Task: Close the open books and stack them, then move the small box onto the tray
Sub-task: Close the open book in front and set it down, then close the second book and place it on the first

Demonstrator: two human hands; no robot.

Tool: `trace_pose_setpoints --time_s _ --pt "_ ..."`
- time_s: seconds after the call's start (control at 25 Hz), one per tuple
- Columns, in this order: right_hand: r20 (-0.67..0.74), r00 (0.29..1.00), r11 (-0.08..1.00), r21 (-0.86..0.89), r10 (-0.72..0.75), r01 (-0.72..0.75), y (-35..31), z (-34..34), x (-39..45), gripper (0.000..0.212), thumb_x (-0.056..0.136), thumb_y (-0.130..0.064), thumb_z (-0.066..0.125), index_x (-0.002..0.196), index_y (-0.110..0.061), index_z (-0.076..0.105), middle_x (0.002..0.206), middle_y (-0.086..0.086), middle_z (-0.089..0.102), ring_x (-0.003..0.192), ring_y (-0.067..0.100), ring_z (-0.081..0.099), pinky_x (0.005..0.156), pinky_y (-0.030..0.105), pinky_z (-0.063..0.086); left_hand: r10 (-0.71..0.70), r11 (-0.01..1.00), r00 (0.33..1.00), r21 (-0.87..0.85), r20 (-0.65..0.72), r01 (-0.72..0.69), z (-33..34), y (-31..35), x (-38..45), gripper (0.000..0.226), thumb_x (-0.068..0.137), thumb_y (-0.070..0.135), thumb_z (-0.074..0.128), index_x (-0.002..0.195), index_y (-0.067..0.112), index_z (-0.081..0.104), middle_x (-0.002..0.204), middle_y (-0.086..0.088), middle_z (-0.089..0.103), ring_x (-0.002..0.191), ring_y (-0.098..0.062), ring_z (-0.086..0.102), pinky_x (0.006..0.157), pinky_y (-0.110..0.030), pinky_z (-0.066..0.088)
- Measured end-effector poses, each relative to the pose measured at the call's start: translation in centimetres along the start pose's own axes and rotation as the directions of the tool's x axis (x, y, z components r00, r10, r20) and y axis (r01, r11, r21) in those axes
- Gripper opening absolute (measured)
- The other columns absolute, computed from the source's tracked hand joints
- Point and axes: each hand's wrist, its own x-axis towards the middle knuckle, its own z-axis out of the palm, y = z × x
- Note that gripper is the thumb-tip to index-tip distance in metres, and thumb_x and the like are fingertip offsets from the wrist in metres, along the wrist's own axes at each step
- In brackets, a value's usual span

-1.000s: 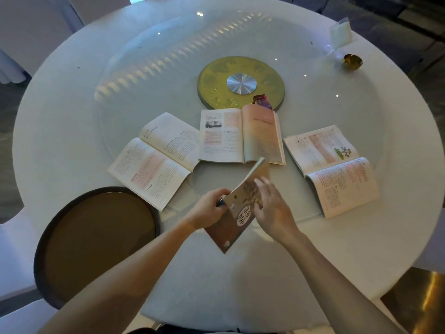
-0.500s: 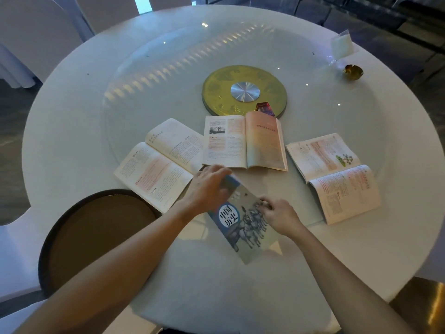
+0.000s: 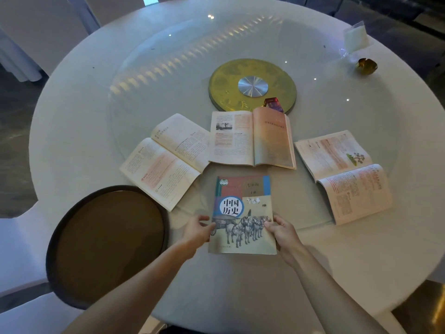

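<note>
A closed history book (image 3: 243, 213) with horses on its cover lies flat on the table in front of me. My left hand (image 3: 198, 229) grips its lower left edge and my right hand (image 3: 281, 231) grips its lower right edge. Three books lie open beyond it: one at the left (image 3: 166, 160), one in the middle (image 3: 251, 138), one at the right (image 3: 342, 174). A small red and purple box (image 3: 273, 104) stands behind the middle book, partly hidden by it. The round dark tray (image 3: 108, 244) sits at the near left.
A gold disc (image 3: 226, 92) with a silver hub marks the centre of the glass turntable (image 3: 144, 68). A white card holder (image 3: 355, 39) and a small gold object (image 3: 366, 66) stand at the far right. White chairs surround the round table.
The book was held up and half open; it was shut, turned cover-up and laid flat, squared to me. Both hands slid to its lower corners.
</note>
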Motion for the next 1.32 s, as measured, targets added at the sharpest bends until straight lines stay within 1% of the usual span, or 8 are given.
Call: trace_pose_setpoints --time_s 0.2,0.36,0.52,0.6,0.72,0.96,1.16,1.32 --pt "-0.071 0.997 0.973 -0.229 -0.030 0.013 2.0 1.1 1.0 0.012 0.099 -0.010 0.060 0.103 -0.010 0.071 0.101 0.015 0.079 0.089 0.032 0.077 0.084 0.054 0.063 0.047 0.989 0.999 0.141 -0.025 -0.043 0.1 -1.4 0.4 0.020 0.089 0.008 0.065 0.109 0.014 0.062 0.096 -0.008 0.074 0.089 -0.022 0.072 0.078 -0.042 0.063" --pt "-0.077 0.994 0.902 -0.429 -0.083 0.042 2.4 2.4 1.1 0.017 0.095 -0.011 0.057 0.108 -0.017 0.068 0.103 0.006 0.077 0.091 0.023 0.073 0.084 0.048 0.062 0.068 0.969 0.998 0.239 0.013 -0.069 0.1 -2.0 1.0 0.023 0.089 0.004 0.063 0.110 0.013 0.060 0.099 -0.009 0.071 0.089 -0.021 0.070 0.071 -0.037 0.062" --pt "-0.077 0.966 0.644 -0.758 -0.246 0.104 1.4 2.9 1.2 0.030 0.094 -0.012 0.057 0.123 -0.014 0.063 0.116 0.011 0.068 0.096 0.026 0.065 0.077 0.037 0.054 0.166 0.917 0.986 0.365 0.014 -0.160 -0.8 -1.4 1.1 0.029 0.093 0.017 0.063 0.120 0.011 0.062 0.105 -0.006 0.071 0.088 -0.013 0.065 0.056 -0.016 0.047" --pt "-0.115 0.945 0.466 -0.884 -0.305 0.042 0.3 3.3 1.7 0.046 0.096 -0.021 0.059 0.140 -0.012 0.051 0.127 0.016 0.059 0.112 0.033 0.061 0.085 0.039 0.051 0.251 0.897 0.968 0.382 -0.026 -0.223 -2.3 -0.5 1.6 0.033 0.094 0.021 0.064 0.125 0.010 0.063 0.112 -0.007 0.071 0.091 -0.012 0.064 0.061 -0.013 0.045" --pt "-0.100 0.924 0.445 -0.892 -0.369 0.081 -2.8 5.5 3.2 0.052 0.097 -0.030 0.058 0.144 -0.011 0.047 0.133 0.015 0.053 0.118 0.031 0.057 0.092 0.041 0.052 0.295 0.920 0.946 0.305 -0.131 -0.245 -5.7 1.7 2.9 0.035 0.091 0.027 0.068 0.123 0.011 0.065 0.110 -0.004 0.070 0.093 -0.013 0.066 0.072 -0.021 0.049" --pt "0.130 0.934 0.455 -0.845 -0.334 0.281 -9.2 13.4 6.6 0.035 0.099 -0.033 0.058 0.128 -0.015 0.060 0.126 0.006 0.063 0.109 0.022 0.063 0.091 0.044 0.057 0.165 0.985 0.949 0.095 -0.268 -0.145 -11.7 4.6 6.0 0.044 0.089 0.031 0.069 0.128 0.013 0.061 0.115 -0.003 0.067 0.089 -0.011 0.063 0.067 -0.025 0.052" --pt "0.360 0.883 0.355 -0.817 -0.303 0.454 -13.7 19.9 9.7 0.055 0.098 -0.029 0.061 0.148 -0.010 0.050 0.144 0.009 0.060 0.130 0.025 0.058 0.108 0.041 0.048 0.086 0.996 0.901 0.032 -0.424 -0.080 -15.8 6.2 9.4 0.066 0.085 0.028 0.074 0.142 0.012 0.046 0.138 -0.011 0.049 0.110 -0.023 0.058 0.078 -0.029 0.050" --pt "0.461 0.844 0.233 -0.820 -0.275 0.523 -17.6 24.7 13.0 0.061 0.100 -0.027 0.060 0.156 -0.013 0.039 0.159 0.008 0.047 0.147 0.026 0.045 0.119 0.044 0.038 0.011 0.999 0.872 -0.022 -0.489 -0.025 -19.4 7.7 12.6 0.077 0.079 0.035 0.076 0.144 0.015 0.040 0.138 -0.008 0.044 0.117 -0.030 0.057 0.086 -0.038 0.054"
